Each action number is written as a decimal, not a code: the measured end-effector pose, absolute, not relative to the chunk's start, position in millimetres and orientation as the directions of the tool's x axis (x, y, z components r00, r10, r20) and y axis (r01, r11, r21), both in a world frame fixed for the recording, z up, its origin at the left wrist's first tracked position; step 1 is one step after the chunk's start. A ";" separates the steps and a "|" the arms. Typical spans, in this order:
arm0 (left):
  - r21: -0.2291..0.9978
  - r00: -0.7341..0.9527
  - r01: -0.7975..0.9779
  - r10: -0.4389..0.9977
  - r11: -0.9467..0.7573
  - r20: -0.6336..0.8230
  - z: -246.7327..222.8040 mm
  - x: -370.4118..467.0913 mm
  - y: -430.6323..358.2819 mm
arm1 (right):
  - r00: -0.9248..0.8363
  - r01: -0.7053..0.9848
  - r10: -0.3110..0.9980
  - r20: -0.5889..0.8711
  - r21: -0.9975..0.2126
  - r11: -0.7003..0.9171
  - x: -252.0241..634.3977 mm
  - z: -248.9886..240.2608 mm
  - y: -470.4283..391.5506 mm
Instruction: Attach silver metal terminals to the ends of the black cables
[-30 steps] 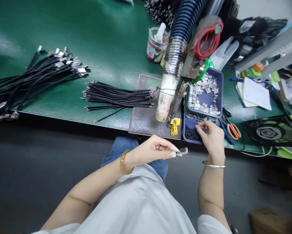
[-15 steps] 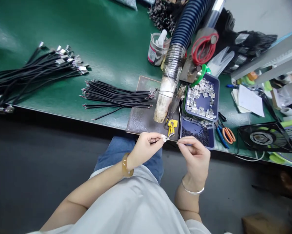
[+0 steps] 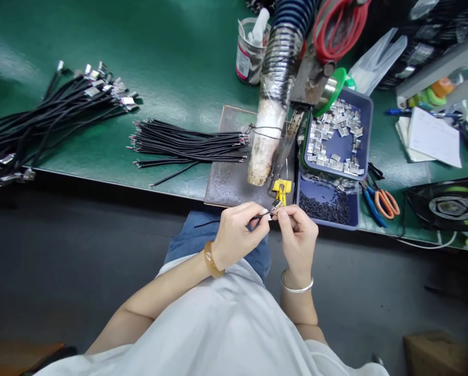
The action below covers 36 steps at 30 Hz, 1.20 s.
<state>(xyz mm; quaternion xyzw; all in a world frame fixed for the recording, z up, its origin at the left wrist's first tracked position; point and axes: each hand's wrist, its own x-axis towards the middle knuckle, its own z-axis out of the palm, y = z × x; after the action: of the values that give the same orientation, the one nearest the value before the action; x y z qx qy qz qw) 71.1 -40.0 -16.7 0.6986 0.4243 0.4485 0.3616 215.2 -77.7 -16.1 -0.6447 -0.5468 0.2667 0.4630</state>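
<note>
My left hand (image 3: 239, 227) is closed round a thin black cable (image 3: 207, 224), whose tail sticks out to the left past the hand. At its fingertips, a small silvery metal connector (image 3: 276, 207) shows at the cable's end. My right hand (image 3: 299, 232) pinches close beside that end, thumb against forefinger; the small piece between them is too hidden to name. Just beyond the fingertips stands a yellow clip fixture (image 3: 282, 187), under the tip of a soldering iron (image 3: 286, 149). White covers show on some left fingertips.
A bundle of black cables (image 3: 187, 141) lies left of the white-ended exhaust hose (image 3: 265, 146). Cables with metal connectors (image 3: 96, 86) lie farther left. To the right are a tray of metal connectors (image 3: 309, 167), a bin of short black tubes (image 3: 323, 206), pliers (image 3: 374, 206) and a fan (image 3: 453, 206).
My right hand has moved left, so its fingertips now meet my left hand's at the cable end. The black cable's tail now shows left of my left hand. The camera view has shifted.
</note>
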 end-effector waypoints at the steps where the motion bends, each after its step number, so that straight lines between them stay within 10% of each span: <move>1: 0.883 0.238 0.271 0.915 -0.384 0.325 -16.6 71.3 -39.9 | 0.257 0.460 0.953 0.159 -0.888 0.024 215.0 -15.9 -77.7; 12: 0.811 0.371 0.225 0.817 -0.540 0.441 -12.4 63.9 -40.3 | 0.333 0.409 0.933 0.136 -0.912 -0.013 221.9 -12.4 -77.1; 19: 0.985 0.396 -0.017 0.904 -0.171 0.164 -11.2 52.3 -32.1 | 0.207 0.673 0.874 0.440 -0.712 0.199 222.5 -8.0 -81.7; 24: 0.998 0.294 -0.023 0.954 -0.062 0.066 -13.8 55.7 -29.0 | 0.406 0.485 0.817 0.410 -0.854 0.188 216.4 -4.3 -85.9; 36: 0.867 0.233 0.258 0.899 -0.426 0.372 -12.4 60.7 -21.5 | 0.281 0.527 0.879 0.384 -0.828 0.193 205.1 -13.2 -68.4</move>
<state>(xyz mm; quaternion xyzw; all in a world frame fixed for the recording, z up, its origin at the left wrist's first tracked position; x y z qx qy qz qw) 60.7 -21.5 -12.4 0.7053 0.4101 0.4642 0.3448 205.1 -68.4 -13.2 -0.6117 -0.5748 0.1707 0.5160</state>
